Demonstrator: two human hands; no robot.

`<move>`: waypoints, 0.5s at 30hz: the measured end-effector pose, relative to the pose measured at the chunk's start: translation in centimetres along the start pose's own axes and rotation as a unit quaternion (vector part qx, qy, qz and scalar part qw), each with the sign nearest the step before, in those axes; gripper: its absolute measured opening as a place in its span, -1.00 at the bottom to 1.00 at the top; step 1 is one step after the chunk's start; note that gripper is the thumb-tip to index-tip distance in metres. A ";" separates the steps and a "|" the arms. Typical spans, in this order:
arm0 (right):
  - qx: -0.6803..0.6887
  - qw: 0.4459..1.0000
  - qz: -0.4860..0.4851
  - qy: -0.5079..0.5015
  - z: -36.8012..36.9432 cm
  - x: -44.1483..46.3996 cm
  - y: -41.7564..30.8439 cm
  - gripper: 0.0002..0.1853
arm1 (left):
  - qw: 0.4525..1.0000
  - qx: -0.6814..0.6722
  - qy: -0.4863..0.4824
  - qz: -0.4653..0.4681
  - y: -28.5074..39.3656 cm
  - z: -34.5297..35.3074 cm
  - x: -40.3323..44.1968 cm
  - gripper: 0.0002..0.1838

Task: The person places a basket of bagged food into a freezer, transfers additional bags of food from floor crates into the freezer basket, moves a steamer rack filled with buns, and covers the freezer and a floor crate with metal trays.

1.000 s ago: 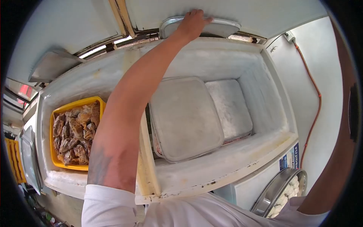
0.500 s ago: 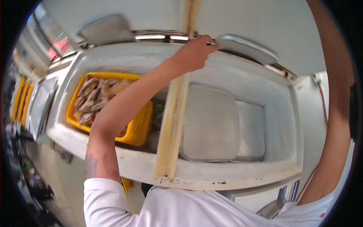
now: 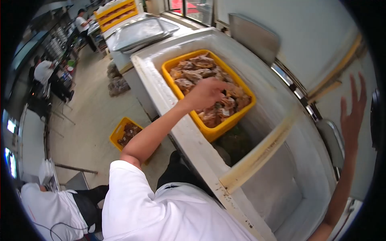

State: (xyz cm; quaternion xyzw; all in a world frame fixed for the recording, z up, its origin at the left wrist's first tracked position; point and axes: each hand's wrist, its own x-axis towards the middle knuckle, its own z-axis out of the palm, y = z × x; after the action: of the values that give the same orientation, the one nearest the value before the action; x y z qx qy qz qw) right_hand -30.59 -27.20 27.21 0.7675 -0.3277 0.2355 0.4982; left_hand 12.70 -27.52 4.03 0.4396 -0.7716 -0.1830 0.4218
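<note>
A yellow crate (image 3: 180,59) stands in the left section of a white chest freezer (image 3: 155,86). Brownish lumps of food (image 3: 203,61), seemingly wrapped in clear plastic, fill it. Over these lumps hovers my left hand (image 3: 206,94), fingers apart and slightly bent, with nothing visible in them; whether a fingertip touches a lump I cannot tell. At the right side my right hand (image 3: 352,114) is raised with spread fingers before the upright freezer lid (image 3: 333,44), holding nothing. A pale yellowed divider bar (image 3: 257,158) crosses the freezer's middle.
Metal trays (image 3: 138,32) lie on a surface beyond the freezer, near stacked yellow crates (image 3: 116,14). Another yellow crate (image 3: 117,134) sits on the floor to my left. A person (image 3: 60,209) is close at lower left; two people work further back.
My view has swung left. My left hand has come from the back rim to above the filled crate. My right hand has come into view, raised and spread.
</note>
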 end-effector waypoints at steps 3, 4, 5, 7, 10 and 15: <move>0.114 0.992 0.026 -0.055 2.0 0.1 -6.1 -0.45 | 0.966 -0.156 0.134 -0.159 -6.3 -6.3 -3.5 -0.76; 0.155 0.985 0.025 -0.077 2.7 0.4 -7.7 -0.46 | 0.934 -0.209 0.175 -0.232 -6.8 -9.3 -4.3 -0.78; 0.195 0.976 0.023 -0.098 3.3 0.9 -8.9 -0.46 | 0.909 -0.239 0.224 -0.257 -9.1 -12.0 -5.0 -0.81; 0.219 0.969 0.022 -0.116 4.0 2.4 -11.2 -0.46 | 0.839 -0.325 0.343 -0.270 -14.5 -17.5 -6.6 -0.86; 0.265 0.954 0.033 -0.139 5.4 5.6 -14.3 -0.45 | 0.735 -0.418 0.470 -0.252 -23.3 -26.5 -8.9 -0.86; 0.278 0.947 0.040 -0.154 9.5 13.1 -20.0 -0.49 | 0.648 -0.449 0.553 -0.269 -40.1 -39.6 -11.6 -0.84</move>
State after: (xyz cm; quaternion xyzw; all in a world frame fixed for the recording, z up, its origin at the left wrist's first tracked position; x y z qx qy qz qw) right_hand -6.68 -33.68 20.31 0.8886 -0.3526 0.2156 0.1987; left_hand 68.86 -36.27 -5.00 0.4043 -0.0663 -0.3354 0.8483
